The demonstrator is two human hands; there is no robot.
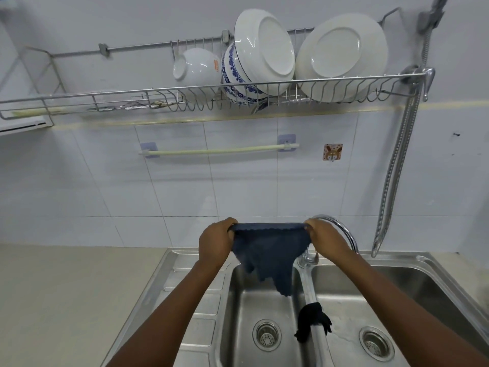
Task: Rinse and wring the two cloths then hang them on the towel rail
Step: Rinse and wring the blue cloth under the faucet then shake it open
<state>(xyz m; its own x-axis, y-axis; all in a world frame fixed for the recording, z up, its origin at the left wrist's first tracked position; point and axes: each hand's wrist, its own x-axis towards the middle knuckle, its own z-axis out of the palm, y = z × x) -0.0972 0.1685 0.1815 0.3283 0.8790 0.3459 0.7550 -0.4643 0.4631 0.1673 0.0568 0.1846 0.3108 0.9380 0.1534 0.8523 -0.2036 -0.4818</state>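
Observation:
A dark blue cloth (270, 252) hangs spread out above the left sink basin. My left hand (215, 243) grips its top left corner and my right hand (324, 241) grips its top right corner, so the upper edge is stretched taut between them. A second cloth, black and crumpled (312, 323), lies draped over the divider between the two basins. The pale towel rail (219, 150) is fixed to the tiled wall, well above my hands, and nothing hangs on it.
A steel double sink (449, 276) lies below, each basin with a drain strainer. The curved tap (341, 229) rises just behind my right hand. A wire dish rack (185, 88) with bowls and plates hangs above the rail. A metal hose (394, 181) drops down at right.

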